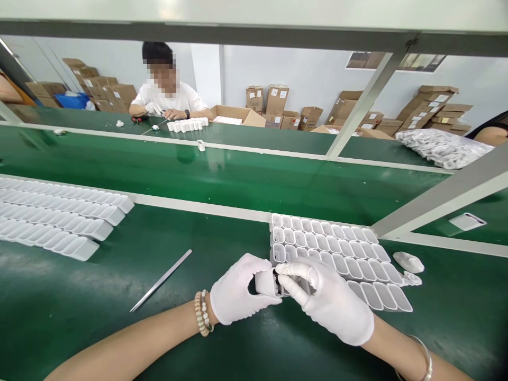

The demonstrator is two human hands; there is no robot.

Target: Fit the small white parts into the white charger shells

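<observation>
My left hand (241,290), in a white glove, grips a small white plastic housing (265,283) between thumb and fingers, its open end turned to the right. Dark parts show at that opening. The thumb and forefinger of my gloved right hand (326,299) are pinched together at the same end; what lies between their tips is too small to make out. Just beyond and to the right stand rows of open white housings (331,259), partly covered by my right hand. A pair of metal tweezers (162,279) lies on the green table to the left.
More rows of white housings (59,217) stand at the left. Crumpled white material (408,262) lies at the right, near a slanted metal post (444,196). Beyond the green belt (238,172), a person (170,98) works beside a row of white pieces (188,125).
</observation>
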